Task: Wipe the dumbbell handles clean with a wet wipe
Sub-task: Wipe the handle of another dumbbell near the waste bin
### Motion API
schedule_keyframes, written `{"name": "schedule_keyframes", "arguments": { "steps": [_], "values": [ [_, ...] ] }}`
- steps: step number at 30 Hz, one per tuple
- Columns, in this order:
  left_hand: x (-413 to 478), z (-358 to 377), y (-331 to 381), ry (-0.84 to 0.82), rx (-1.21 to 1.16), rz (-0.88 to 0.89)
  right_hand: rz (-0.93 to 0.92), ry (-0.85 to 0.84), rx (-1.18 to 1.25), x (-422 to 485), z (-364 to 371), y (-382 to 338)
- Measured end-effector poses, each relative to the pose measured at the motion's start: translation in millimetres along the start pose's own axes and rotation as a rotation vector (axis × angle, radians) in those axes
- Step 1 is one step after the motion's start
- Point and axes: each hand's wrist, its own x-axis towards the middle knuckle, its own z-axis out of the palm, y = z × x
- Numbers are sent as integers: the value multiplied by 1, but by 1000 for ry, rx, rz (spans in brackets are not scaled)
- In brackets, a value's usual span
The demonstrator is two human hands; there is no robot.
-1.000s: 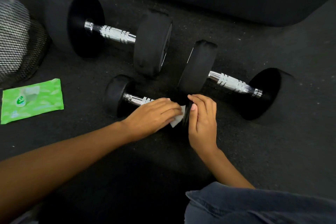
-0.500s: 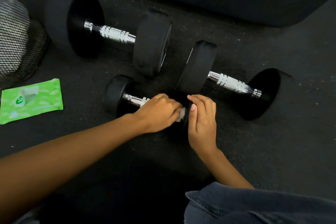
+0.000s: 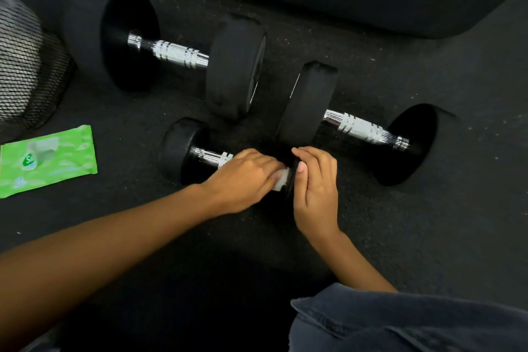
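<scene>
On a dark gym floor (image 3: pixel 428 223), a person's left hand (image 3: pixel 245 177) clenches a white wet wipe (image 3: pixel 281 180) around the chrome handle (image 3: pixel 211 157) of the small dumbbell (image 3: pixel 183 148) nearest the camera. The right hand (image 3: pixel 317 188) curls its fingers over that dumbbell's right head, apparently steadying it. Twisting the wipe fully round the knurling, end to end, should clean best. The far dumbbell (image 3: pixel 236 66) and the right dumbbell (image 3: pixel 310 103) lie beyond, handles uncovered.

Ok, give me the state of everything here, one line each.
Small dumbbell: lying on floor, held by both hands.
Wet wipe: bunched, pressed on its handle under the left hand.
Right hand: grips its right head.
Left large dumbbell: lying on floor, handle bare.
Right large dumbbell: same.
Wipes pack: flat on floor.
Mesh bin: upright.
</scene>
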Motion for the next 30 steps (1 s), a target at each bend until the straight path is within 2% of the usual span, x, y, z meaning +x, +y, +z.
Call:
{"name": "schedule_keyframes", "arguments": {
  "steps": [3, 7, 10, 12, 14, 17, 23, 26, 30],
  "values": [
    [-2, -9, -13, -13, 70, 11, -3, -2, -2, 0, -1, 0],
    [9, -10, -11, -41, 166, -184, 6, 0, -11, 0, 0, -1],
    [11, -6, 2, -33, 175, -87, 6, 1, -2, 1, 0, -1],
    [8, -1, 5, 0, 88, -14, -1, -1, -5, 0, 0, -1],
    [1, -4, 0, -35, -39, 25, -3, -6, -8, 1, 0, -1],
    [-10, -17, -14, -69, -83, 62, -11, -8, -15, 0, -1, 0],
    [-4, -45, -14, -182, -157, -198, -17, -47, -54, 2, -5, -1],
    [-1, -47, -13, -151, -217, -241, -41, -85, -115, 3, -10, -2],
    [1, -54, -7, -78, -472, -356, -116, -126, -190, 15, -15, -10]
  ]
}}
